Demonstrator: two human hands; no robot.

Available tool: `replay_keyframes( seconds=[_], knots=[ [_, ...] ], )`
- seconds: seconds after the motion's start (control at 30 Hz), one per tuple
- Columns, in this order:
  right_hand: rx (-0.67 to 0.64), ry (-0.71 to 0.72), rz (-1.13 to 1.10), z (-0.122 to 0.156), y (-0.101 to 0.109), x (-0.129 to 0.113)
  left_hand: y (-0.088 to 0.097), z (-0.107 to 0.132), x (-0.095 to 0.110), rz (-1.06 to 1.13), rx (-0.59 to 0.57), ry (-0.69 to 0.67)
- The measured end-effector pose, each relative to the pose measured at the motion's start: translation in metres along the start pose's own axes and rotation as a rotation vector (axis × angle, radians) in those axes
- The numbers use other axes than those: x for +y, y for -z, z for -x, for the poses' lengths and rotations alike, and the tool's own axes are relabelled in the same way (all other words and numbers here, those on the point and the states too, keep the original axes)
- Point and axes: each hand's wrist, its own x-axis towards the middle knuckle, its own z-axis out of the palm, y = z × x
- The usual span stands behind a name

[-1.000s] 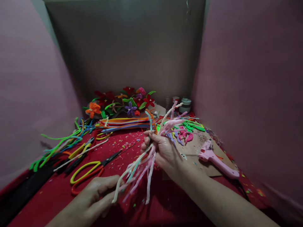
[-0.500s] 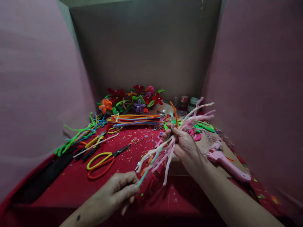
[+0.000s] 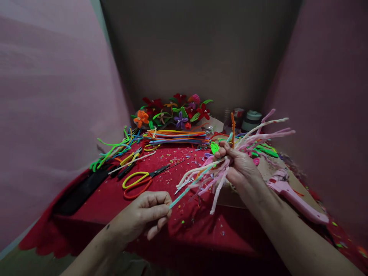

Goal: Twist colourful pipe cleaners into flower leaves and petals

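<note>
My right hand is closed around a bundle of pastel pipe cleaners, mostly pink and white, held above the red table cloth. Their ends fan out on both sides of the fist. My left hand pinches the near end of one light-blue pipe cleaner that runs up into the bundle.
Yellow-and-orange scissors and pliers lie left of centre. A stack of coloured pipe cleaners and pipe-cleaner flowers sit at the back. A pink glue gun lies right on cardboard, with jars behind. Pink walls close both sides.
My right hand has carried the bundle up and to the right. My left hand has taken hold of one light-blue strand and drawn it out toward me. The view has shifted.
</note>
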Motion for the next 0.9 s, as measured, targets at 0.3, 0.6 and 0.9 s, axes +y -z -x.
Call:
replay_keyframes(
  seconds=[0.3, 0.6, 0.9],
  knots=[
    [-0.014, -0.083, -0.050, 0.005, 0.000, 0.001, 0.006, 0.006, 0.010, 0.005, 0.073, -0.039],
    [-0.097, -0.245, 0.028, 0.012, -0.003, 0.027, 0.046, 0.013, 0.049, 0.187, 0.463, -0.426],
    [-0.046, -0.256, 0.083, 0.004, -0.007, 0.035, 0.087, 0.013, 0.081, 0.205, 0.680, -0.637]
  ],
)
